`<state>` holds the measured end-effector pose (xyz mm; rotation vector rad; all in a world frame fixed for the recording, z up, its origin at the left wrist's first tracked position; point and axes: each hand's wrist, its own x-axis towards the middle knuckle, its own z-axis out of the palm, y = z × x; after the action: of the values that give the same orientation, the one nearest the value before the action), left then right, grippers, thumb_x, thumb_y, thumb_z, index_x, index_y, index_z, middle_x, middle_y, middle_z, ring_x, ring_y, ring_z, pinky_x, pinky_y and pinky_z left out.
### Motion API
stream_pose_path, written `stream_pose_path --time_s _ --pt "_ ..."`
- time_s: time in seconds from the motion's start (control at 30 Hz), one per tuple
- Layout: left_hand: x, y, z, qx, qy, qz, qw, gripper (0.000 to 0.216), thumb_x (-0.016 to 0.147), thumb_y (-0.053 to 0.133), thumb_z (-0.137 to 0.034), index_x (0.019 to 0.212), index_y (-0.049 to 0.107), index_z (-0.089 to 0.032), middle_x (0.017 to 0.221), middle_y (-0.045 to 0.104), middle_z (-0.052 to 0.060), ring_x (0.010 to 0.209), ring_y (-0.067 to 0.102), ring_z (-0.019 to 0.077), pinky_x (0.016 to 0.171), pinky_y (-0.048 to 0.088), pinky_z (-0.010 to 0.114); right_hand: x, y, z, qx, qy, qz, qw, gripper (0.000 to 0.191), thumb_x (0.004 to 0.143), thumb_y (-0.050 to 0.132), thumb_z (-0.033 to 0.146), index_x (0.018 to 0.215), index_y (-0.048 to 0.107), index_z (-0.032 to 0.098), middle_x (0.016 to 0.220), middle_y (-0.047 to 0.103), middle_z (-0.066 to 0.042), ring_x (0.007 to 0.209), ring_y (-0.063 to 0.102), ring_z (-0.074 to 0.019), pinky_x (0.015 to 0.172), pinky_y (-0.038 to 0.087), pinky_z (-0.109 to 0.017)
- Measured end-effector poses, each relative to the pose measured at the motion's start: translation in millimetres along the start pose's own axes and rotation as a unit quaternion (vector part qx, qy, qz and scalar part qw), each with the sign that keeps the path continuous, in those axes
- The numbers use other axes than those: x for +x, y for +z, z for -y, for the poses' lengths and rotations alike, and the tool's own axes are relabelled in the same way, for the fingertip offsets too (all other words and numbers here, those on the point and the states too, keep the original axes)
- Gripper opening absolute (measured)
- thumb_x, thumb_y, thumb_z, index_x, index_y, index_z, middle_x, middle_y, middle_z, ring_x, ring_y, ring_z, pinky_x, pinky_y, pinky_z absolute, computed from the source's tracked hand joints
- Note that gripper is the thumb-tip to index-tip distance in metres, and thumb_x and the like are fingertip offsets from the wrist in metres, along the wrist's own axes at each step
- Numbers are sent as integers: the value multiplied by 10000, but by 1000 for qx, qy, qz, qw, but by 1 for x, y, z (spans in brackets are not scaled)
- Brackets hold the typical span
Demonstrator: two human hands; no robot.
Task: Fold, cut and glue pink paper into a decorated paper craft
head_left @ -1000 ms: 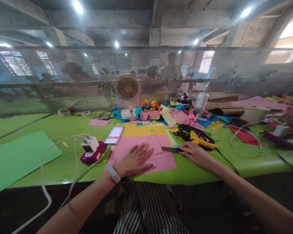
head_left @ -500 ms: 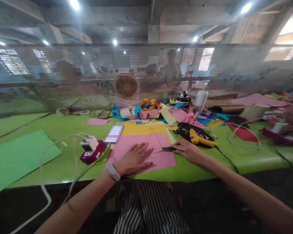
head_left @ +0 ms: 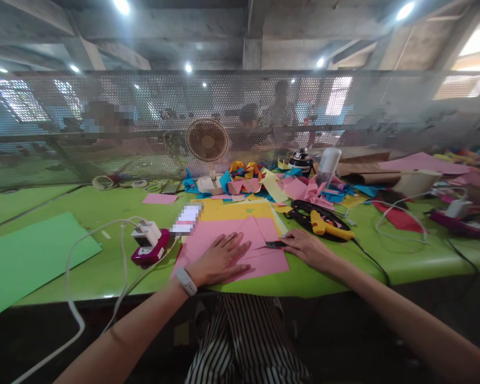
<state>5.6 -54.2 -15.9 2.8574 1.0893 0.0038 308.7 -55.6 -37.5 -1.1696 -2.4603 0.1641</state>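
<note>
My left hand (head_left: 218, 260) lies flat with fingers spread on a folded pink paper sheet (head_left: 264, 261) on the green table (head_left: 104, 250). A white band circles that wrist. My right hand (head_left: 308, 248) rests at the pink sheet's right edge, fingers closed around a small dark cutter (head_left: 275, 244) whose tip points left onto the paper. Yellow paper (head_left: 236, 211) lies under and behind the pink sheet.
A magenta power strip (head_left: 149, 250) with white plugs and cables sits left of the paper. A yellow glue gun (head_left: 328, 226), a small fan (head_left: 207, 144), a heap of coloured paper scraps (head_left: 272, 186) and a large green sheet (head_left: 28, 256) surround it. People sit behind the mesh screen (head_left: 144, 122).
My right hand with the cutter has slid left, bringing the blade from beside the pink sheet onto its right edge. The left hand has stayed pressed on the paper.
</note>
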Motion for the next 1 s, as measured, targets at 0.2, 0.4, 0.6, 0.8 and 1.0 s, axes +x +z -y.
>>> stream_pose_path --time_s 0.2,0.4,0.6,0.8,1.0 --pt "1 2 1 2 1 -7 1000 651 865 227 -637 1423 168 -308 1501 113 35 1373 82 229 1094 75 426 -6 -8 4 13 4 19 1000 328 920 410 329 1168 592 215 983 568 -91 923 543 -198 832 443 -334" --pt "0 3 0 5 3 -7 1000 654 863 225 -641 1422 170 -305 1501 121 39 1371 92 237 1091 80 430 -4 -5 11 -4 5 10 1000 325 918 415 322 1175 588 225 987 569 -91 934 540 -205 834 443 -338" --pt "1 4 1 11 4 -13 1000 652 865 223 -637 1420 180 -296 1500 135 38 1369 98 249 1089 75 429 0 -3 16 -10 -9 9 1000 322 915 423 314 1176 584 215 971 568 -89 918 542 -199 821 448 -332" --pt "2 2 0 6 2 -6 1000 657 864 209 -643 1421 176 -297 1500 134 37 1371 91 242 1087 75 431 -5 -8 19 -10 1 3 1000 296 913 428 304 1135 605 221 964 577 -80 914 543 -196 817 453 -328" --pt "3 2 -2 6 0 -9 1000 667 862 207 -645 1427 151 -293 1496 162 30 1370 98 242 1086 80 432 0 0 26 -31 -7 0 999 310 913 425 303 1162 578 200 982 564 -88 941 536 -206 849 446 -344"
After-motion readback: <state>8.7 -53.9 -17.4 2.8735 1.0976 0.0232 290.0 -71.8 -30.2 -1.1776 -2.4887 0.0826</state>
